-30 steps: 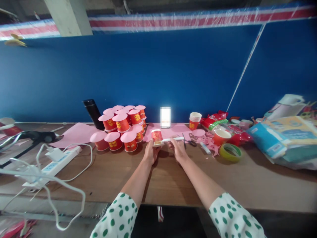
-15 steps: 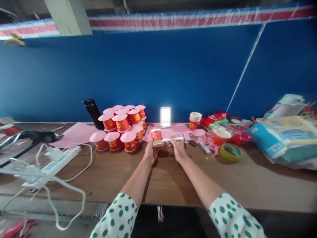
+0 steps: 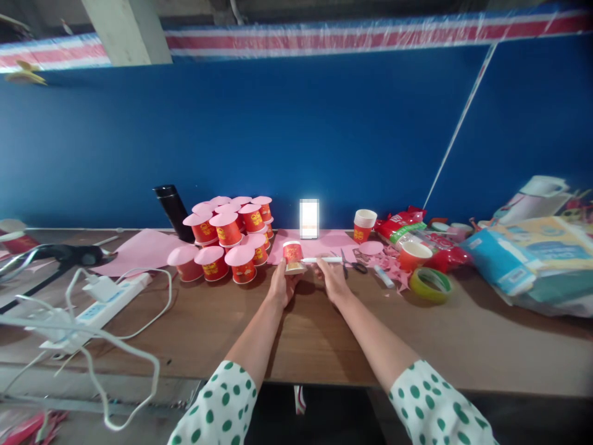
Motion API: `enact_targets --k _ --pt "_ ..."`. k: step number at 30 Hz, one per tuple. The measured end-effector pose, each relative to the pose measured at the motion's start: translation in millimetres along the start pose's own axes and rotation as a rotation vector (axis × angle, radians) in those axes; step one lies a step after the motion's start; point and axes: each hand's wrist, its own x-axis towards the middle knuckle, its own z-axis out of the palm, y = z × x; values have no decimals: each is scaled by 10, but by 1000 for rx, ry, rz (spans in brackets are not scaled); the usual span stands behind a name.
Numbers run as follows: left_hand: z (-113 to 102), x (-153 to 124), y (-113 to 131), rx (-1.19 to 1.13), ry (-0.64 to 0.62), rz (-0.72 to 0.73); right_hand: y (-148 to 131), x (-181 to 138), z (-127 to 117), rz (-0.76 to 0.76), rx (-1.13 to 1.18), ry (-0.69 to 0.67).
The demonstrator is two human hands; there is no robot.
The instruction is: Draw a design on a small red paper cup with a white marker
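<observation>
My left hand is closed around a red paper cup with gold print, tilted so that its pale end faces me. A white pen-like stick is pinched in my right hand, its left end at the cup's lower edge. Whether that tip touches the cup I cannot tell. Pink paper lies behind both hands, and a phone-like bright screen stands at its back. Just right of my right hand lie dark scissors.
Stacked red cups with pink paper discs stand left, before a black flask. A power strip with loose white cables lies farther left. At right are stacked cups, pink scraps, green tape and a plastic package.
My right hand and the white stick have shifted very slightly. The left hand still holds the cup in nearly the same place.
</observation>
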Motion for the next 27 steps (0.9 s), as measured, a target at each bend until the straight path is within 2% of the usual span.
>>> enact_targets --k 27 --pt "8 4 2 -6 14 -6 22 14 -5 -10 -23 -19"
